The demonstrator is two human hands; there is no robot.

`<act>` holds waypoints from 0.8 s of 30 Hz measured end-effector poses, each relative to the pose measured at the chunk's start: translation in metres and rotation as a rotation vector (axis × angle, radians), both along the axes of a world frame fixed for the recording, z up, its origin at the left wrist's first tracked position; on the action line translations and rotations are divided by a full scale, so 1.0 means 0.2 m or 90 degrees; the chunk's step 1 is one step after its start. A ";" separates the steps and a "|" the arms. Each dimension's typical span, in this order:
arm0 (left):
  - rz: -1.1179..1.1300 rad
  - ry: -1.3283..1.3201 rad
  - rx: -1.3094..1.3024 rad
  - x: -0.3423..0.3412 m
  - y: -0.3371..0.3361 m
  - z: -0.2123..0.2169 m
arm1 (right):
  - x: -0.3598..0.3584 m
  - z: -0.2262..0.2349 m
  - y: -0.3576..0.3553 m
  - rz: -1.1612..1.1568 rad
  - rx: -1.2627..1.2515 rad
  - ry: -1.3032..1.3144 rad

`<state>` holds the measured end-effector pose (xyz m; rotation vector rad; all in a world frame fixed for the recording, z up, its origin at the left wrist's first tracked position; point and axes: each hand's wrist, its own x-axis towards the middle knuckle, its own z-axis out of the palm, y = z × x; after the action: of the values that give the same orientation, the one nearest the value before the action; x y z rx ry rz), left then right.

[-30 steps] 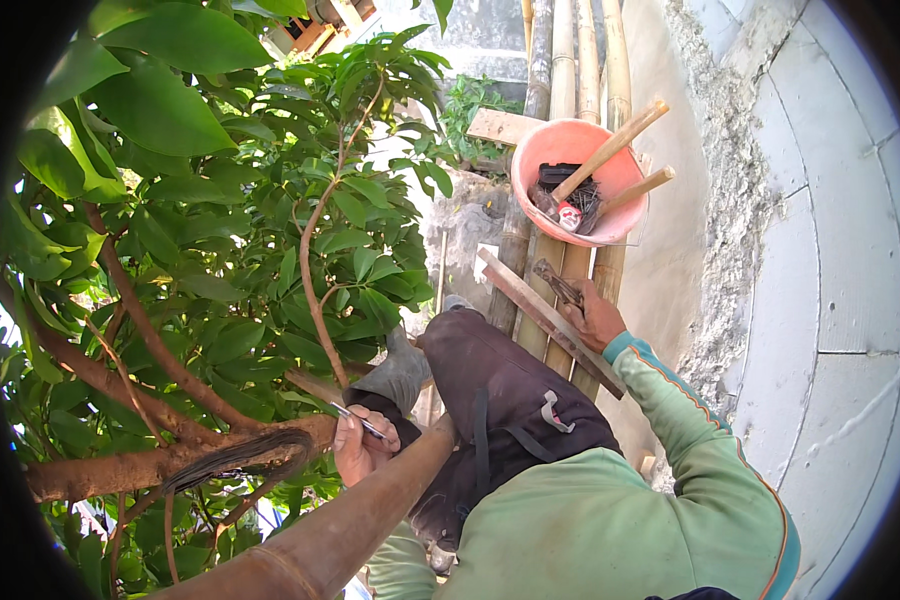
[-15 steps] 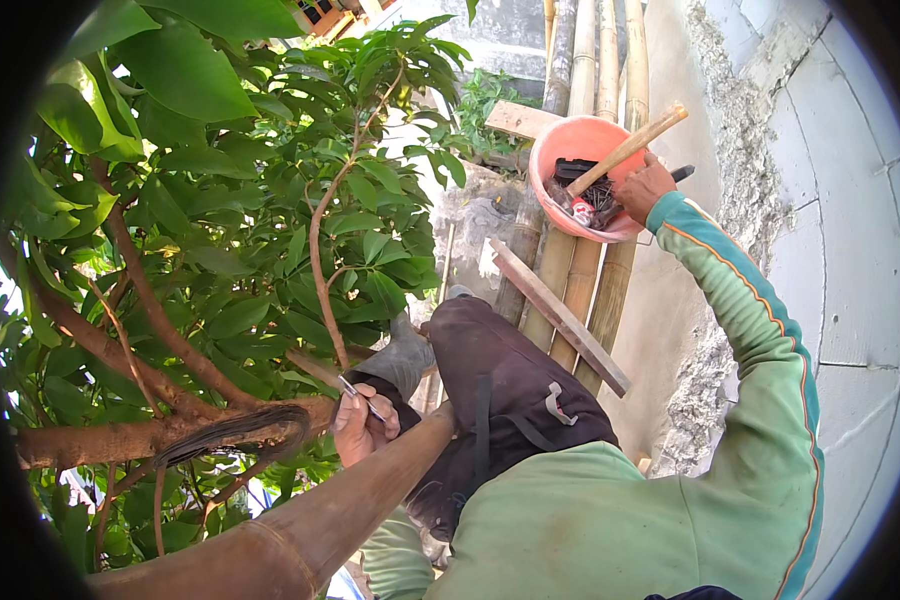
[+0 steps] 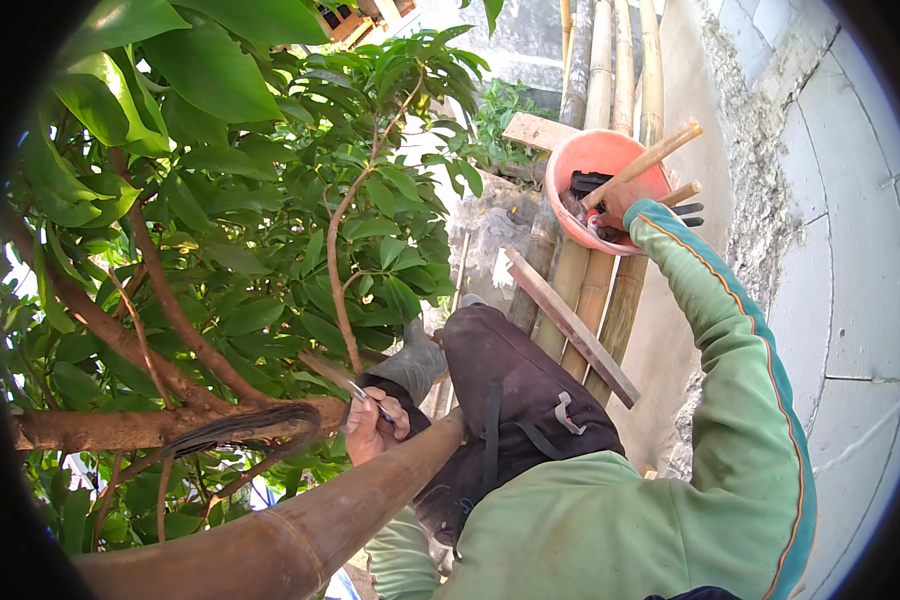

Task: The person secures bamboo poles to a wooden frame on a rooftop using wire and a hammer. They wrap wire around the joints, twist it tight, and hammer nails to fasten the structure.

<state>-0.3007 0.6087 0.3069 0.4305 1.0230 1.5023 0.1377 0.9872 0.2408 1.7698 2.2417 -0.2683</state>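
My left hand [image 3: 374, 428] is closed around a slim, shiny metal piece [image 3: 359, 391] beside the thick bamboo pole; its exact kind is unclear. At the upper right, my right hand [image 3: 618, 203] reaches inside a salmon-pink plastic bucket [image 3: 562, 163], and its fingers are mostly hidden. A wooden handle [image 3: 655, 160] slants out over the bucket's rim next to that hand, with a second, shorter wooden handle [image 3: 682, 194] just below it. Black items [image 3: 587, 183] lie in the bucket, near a small red-and-white thing partly covered by my hand.
Bamboo poles [image 3: 599, 275] run beneath the bucket, with a wooden plank [image 3: 573, 328] lying across them. A thick bamboo pole [image 3: 300, 530] crosses at my lower left. Leafy branches [image 3: 240, 250] and a coil of dark wire [image 3: 240, 428] fill the left. A grey block wall [image 3: 860, 290] stands at right.
My right hand has moved from the bucket's right side farther in, toward its middle. A second wooden handle now shows at the rim. My left hand still holds the metal piece.
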 end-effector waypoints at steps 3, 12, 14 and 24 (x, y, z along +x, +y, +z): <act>-0.012 -0.010 -0.009 0.00 0.01 -0.01 | 0.02 -0.11 -0.01 -0.043 0.003 0.067; -0.012 -0.031 -0.002 0.00 -0.01 -0.04 | 0.06 0.26 -0.02 -0.008 0.122 -0.049; -0.026 -0.029 0.011 0.00 0.01 -0.03 | 0.12 0.22 0.01 -0.023 0.081 -0.067; -0.026 0.010 -0.017 -0.01 0.00 -0.03 | 0.06 -0.10 0.04 -0.062 0.029 -0.094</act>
<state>-0.3023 0.6088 0.3000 0.4422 1.0396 1.4495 0.1492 0.9950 0.2198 1.8614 2.0786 -0.1031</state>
